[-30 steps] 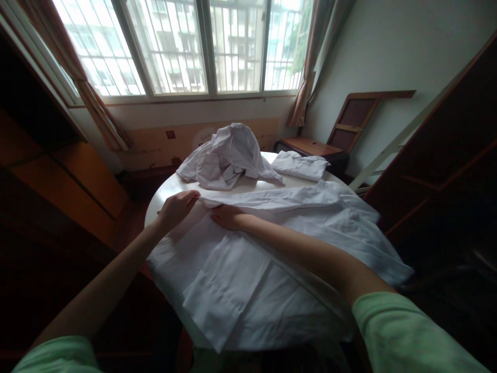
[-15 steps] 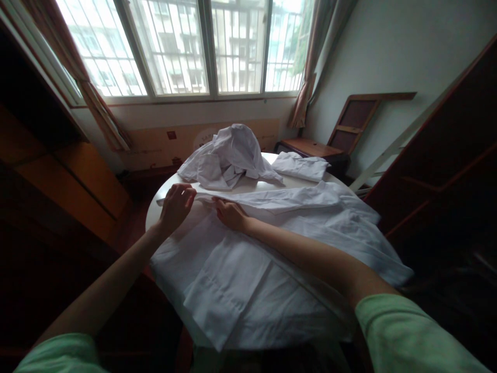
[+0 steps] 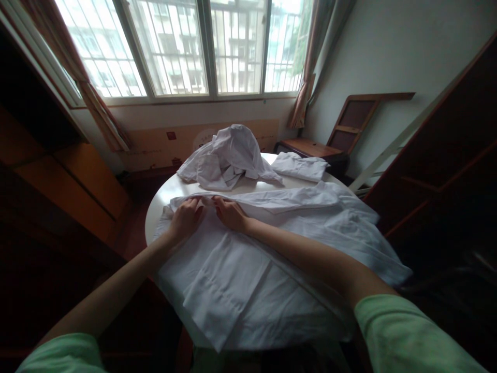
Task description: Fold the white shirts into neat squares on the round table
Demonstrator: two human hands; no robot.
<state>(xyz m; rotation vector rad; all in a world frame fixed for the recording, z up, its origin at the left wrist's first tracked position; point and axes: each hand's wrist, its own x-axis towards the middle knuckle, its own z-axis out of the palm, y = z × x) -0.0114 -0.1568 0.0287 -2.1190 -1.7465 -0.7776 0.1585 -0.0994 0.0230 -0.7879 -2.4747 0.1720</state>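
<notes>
White garment spreads over most of the round worktop in the middle of the frame, its near edge hanging off the side closest to the viewer and a folded strip of it running across from centre to right. Behind it, at upper centre, a crumpled heap of white cloth sits on the far part of the worktop, with a smaller folded white piece just to its right. Along the wall under the window, a tan cardboard panel carries a small red mark and some faint print, too small to read. At the garment's far left end, both hands rest side by side on the fabric. The left hand lies palm down, fingers flat and spread on the cloth, not pinching anything. The right hand sits just beside it, fingers extended and pressing the edge of the folded strip, likewise gripping nothing.
</notes>
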